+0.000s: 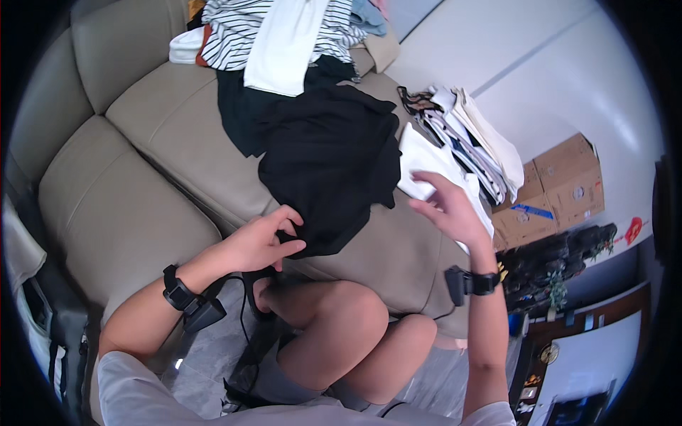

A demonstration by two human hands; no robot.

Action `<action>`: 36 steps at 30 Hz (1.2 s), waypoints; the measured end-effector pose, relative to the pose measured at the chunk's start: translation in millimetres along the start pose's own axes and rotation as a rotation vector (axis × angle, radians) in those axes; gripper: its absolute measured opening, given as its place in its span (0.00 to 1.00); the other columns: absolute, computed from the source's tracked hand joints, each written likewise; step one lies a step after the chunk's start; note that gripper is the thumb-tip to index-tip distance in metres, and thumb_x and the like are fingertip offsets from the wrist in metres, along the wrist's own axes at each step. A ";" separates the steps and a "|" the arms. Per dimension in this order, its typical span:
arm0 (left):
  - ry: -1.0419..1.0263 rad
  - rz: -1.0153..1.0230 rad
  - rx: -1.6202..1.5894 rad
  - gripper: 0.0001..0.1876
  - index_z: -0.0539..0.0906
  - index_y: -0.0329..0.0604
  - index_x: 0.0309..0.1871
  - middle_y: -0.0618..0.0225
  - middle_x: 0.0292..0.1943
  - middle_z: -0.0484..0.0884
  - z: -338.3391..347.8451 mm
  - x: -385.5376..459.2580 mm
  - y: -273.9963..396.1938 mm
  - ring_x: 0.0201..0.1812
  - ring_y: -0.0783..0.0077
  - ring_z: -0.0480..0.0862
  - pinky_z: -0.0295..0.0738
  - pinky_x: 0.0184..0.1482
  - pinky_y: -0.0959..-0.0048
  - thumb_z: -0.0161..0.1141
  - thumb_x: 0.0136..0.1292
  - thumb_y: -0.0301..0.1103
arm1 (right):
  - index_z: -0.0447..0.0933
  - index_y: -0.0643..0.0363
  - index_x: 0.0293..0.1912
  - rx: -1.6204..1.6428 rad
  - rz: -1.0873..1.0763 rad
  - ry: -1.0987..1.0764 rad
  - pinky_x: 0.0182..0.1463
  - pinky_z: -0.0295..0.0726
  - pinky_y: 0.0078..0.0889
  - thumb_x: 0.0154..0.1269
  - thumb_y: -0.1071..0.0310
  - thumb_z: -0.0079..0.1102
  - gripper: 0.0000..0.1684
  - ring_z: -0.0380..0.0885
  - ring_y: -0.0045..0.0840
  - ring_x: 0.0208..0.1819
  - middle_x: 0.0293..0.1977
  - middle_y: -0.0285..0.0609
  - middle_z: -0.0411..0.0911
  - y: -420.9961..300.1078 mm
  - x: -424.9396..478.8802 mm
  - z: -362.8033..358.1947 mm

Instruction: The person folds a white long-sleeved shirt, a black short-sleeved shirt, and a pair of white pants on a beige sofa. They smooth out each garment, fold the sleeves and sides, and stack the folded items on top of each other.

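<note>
A black cloth garment [333,160] lies spread on the tan leather sofa [181,122] in front of me. My left hand [261,239] is at its near left corner, thumb and fingers apart and slightly curled; the fingertips meet the cloth's edge, and some are hidden. My right hand [447,207] is raised to the right of the black garment, its fingers spread and slightly blurred, with nothing between them. Beneath and beyond that hand is a folded white garment [421,154]. Each wrist wears a black strapped device.
Striped clothing [229,37] with a white garment [285,48] across it is heaped at the back, over a dark green garment [237,112]. Folded clothes [474,138] form a stack at the right. Past them stand cardboard boxes [565,186]. A black cable [244,309] hangs near my legs.
</note>
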State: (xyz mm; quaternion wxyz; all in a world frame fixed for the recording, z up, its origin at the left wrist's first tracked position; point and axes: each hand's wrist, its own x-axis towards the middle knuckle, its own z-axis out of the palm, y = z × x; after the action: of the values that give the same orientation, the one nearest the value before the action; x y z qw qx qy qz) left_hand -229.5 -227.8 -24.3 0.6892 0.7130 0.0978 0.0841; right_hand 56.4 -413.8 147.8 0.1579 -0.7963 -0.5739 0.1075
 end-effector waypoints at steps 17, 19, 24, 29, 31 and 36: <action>0.035 0.020 0.147 0.17 0.70 0.36 0.60 0.68 0.27 0.78 -10.7 -5.9 -2.6 0.26 0.75 0.83 0.77 0.30 0.73 0.62 0.76 0.33 | 0.72 0.66 0.47 0.267 -0.143 0.461 0.32 0.88 0.29 0.80 0.70 0.52 0.08 0.90 0.32 0.30 0.32 0.43 0.79 -57.9 87.3 -75.6; 0.028 0.032 0.207 0.18 0.70 0.36 0.61 0.68 0.28 0.78 -10.6 -6.6 -1.1 0.25 0.76 0.83 0.77 0.30 0.73 0.62 0.76 0.33 | 0.74 0.64 0.47 0.295 -0.242 0.592 0.40 0.90 0.32 0.80 0.67 0.55 0.09 0.89 0.32 0.32 0.34 0.43 0.80 -46.4 78.2 -136.3; 0.005 0.054 0.203 0.20 0.69 0.36 0.64 0.69 0.28 0.76 -5.2 -4.4 -2.7 0.25 0.77 0.83 0.77 0.30 0.74 0.61 0.76 0.31 | 0.76 0.65 0.50 0.327 -0.271 0.836 0.57 0.88 0.36 0.82 0.67 0.53 0.10 0.87 0.30 0.45 0.35 0.38 0.77 -45.2 28.8 -269.7; -0.002 0.076 0.208 0.21 0.69 0.35 0.65 0.69 0.28 0.76 -1.4 -5.9 3.6 0.25 0.77 0.82 0.77 0.29 0.74 0.62 0.75 0.30 | 0.77 0.63 0.50 0.221 -0.233 0.833 0.60 0.84 0.29 0.82 0.64 0.54 0.11 0.83 0.20 0.45 0.35 0.32 0.75 -47.4 -26.8 -364.4; 0.018 0.088 0.234 0.21 0.70 0.34 0.65 0.69 0.28 0.77 -1.3 -8.9 4.6 0.25 0.76 0.82 0.77 0.29 0.74 0.62 0.75 0.30 | 0.78 0.62 0.52 0.174 -0.223 0.861 0.61 0.82 0.24 0.82 0.62 0.54 0.12 0.81 0.16 0.45 0.41 0.34 0.80 -62.6 -39.8 -364.4; -0.009 0.146 0.271 0.21 0.71 0.34 0.65 0.67 0.30 0.80 6.1 -10.3 7.3 0.25 0.75 0.83 0.77 0.30 0.74 0.62 0.74 0.30 | 0.79 0.61 0.56 -0.021 -0.218 0.847 0.62 0.78 0.24 0.82 0.60 0.54 0.16 0.81 0.17 0.50 0.48 0.35 0.83 -92.9 -67.1 -374.2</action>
State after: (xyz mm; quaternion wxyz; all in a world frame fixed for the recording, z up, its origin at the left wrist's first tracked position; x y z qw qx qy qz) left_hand -237.8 -236.6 -17.0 0.5793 0.8049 0.0530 0.1168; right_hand 85.1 -498.3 528.9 0.3815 -0.7065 -0.5404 -0.2517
